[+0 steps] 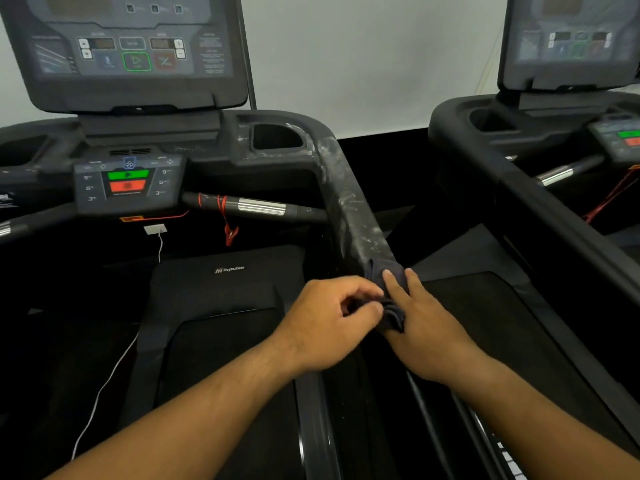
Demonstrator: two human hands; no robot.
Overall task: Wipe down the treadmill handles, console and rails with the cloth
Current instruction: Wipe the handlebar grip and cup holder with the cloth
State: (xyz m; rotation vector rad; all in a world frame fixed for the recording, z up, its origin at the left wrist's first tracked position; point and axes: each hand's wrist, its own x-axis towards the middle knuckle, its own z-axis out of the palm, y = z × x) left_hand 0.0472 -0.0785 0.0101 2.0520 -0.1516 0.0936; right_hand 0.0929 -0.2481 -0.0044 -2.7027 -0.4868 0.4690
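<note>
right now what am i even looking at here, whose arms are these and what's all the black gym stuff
This is one picture from a camera worn on a person's head, looking forward and down, so the arms are the wearer's own. They stand on a treadmill; a second one sits to the right. The left hand and right hand both grip a dark cloth wrapped over the right side rail, which is streaked with whitish smears above the cloth. Ahead is the console with green and red buttons, a bigger screen above it, and a red safety clip dangling from the front handle bar.
</note>
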